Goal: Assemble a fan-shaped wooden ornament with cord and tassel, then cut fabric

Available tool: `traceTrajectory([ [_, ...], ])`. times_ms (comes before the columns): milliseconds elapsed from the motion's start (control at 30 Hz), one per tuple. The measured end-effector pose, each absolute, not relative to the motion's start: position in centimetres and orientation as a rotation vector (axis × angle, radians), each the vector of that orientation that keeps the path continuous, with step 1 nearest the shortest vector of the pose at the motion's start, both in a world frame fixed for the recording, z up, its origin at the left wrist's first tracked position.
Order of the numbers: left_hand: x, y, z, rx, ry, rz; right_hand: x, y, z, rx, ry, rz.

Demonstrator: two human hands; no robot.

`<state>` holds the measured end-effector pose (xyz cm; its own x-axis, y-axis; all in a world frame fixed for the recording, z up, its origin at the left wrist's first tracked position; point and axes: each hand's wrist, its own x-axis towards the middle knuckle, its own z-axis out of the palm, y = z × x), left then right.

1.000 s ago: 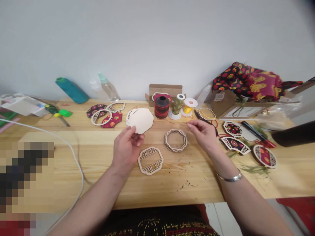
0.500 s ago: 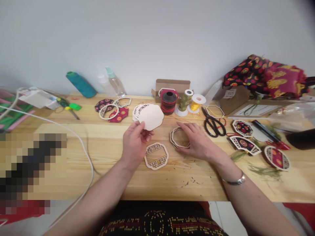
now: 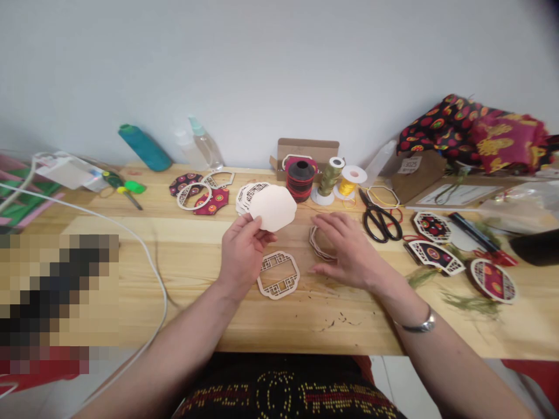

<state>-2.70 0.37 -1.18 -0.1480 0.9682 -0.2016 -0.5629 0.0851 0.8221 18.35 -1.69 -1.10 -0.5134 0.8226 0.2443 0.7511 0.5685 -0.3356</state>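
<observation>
A plain pale wooden plaque with a scalloped outline is pinched between the thumb and fingers of my left hand. Behind it, on the table, shows a pile of pale lattice pieces, partly covered. Fingers spread, my right hand hovers over stacked thin octagonal frames; whether it touches them I cannot tell. Between my hands a lattice-cut wooden frame lies flat on the table.
Thread spools and black scissors stand and lie behind my right hand. Finished fabric-filled ornaments are at the right, near a cardboard box. A white cable crosses the left. Fabric pieces lie farther back.
My right hand has let go of the octagonal frames and its fingers have opened; the frames sit slightly farther right. The plaque in my left hand has shifted slightly right.
</observation>
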Motion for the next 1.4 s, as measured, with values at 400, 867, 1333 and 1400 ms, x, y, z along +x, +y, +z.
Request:
traceTrajectory([
  [400, -2.4, 0.2, -0.9, 0.589, 0.964, 1.452, 13.9, -3.5, -2.4, -0.922, -2.692, 0.272],
  [867, -2.7, 0.2, -1.3, 0.560, 0.900, 1.370, 15.7, -2.9, -0.7, -0.806, -2.470, 0.478],
  [1333, -2.1, -2.8, -0.9, 1.587, 1.295, 0.806, 18.9, -0.4, -0.5, -1.288, -1.147, 1.134],
  [1400, -2.2, -3.8, -0.1, 1.937, 1.313, 0.564, 19.9, 0.1, -0.5, -1.305, -1.073, 1.076],
])
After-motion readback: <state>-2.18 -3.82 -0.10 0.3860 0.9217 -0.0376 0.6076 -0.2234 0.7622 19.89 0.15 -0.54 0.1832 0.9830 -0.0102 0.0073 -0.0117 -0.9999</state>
